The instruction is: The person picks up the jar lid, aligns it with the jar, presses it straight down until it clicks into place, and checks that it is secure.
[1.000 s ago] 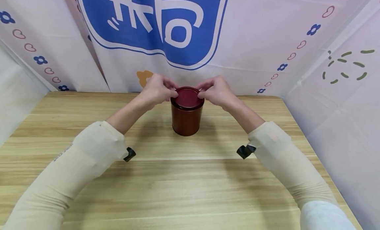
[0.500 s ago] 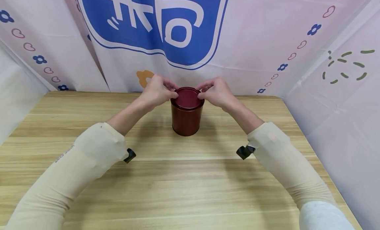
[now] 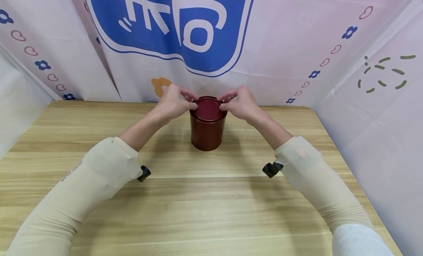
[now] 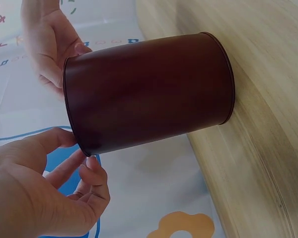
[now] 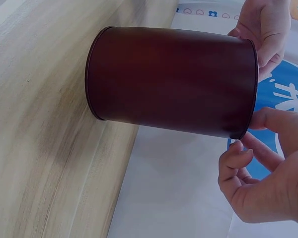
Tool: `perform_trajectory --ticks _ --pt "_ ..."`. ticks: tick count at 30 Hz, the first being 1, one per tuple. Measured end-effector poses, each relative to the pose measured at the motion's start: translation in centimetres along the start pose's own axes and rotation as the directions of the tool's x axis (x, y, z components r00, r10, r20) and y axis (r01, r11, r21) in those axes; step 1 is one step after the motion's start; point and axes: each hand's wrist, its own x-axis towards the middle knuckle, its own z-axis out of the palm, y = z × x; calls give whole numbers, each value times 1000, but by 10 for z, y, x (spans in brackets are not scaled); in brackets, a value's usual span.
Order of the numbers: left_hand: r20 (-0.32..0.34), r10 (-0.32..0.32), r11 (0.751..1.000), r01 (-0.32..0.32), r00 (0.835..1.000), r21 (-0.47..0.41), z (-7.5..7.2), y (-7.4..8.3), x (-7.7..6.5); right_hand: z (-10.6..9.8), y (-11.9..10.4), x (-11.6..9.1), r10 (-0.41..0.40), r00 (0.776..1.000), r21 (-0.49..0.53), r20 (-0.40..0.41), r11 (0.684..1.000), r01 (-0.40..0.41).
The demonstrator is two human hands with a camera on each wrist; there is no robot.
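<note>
A dark red round tin point(image 3: 207, 135) stands upright at the middle of the table's far part. Its flat maroon lid point(image 3: 208, 110) sits on top, inside a raised rim. My left hand point(image 3: 173, 102) pinches the lid's edge from the left, thumb on top and fingertips at the rim. Opposite, my right hand point(image 3: 240, 103) pinches the right edge in the same way. Both wrist views show the tin's smooth side wall, with fingertips touching the top rim. From those views the top of the lid is hidden.
The tin rests on a light wooden table point(image 3: 205, 204). Close behind it hangs a white cloth point(image 3: 274, 58) with a blue printed sign. Another white cloth point(image 3: 373, 113) borders the right side. A small black device point(image 3: 273, 169) sticks out from the right sleeve.
</note>
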Motion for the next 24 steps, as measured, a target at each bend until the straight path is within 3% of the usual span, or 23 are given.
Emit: perform_trajectory --ticks 24 --pt "27 35 998 -36 999 42 -2 -2 -2 0 -2 -3 -42 999 -28 10 999 43"
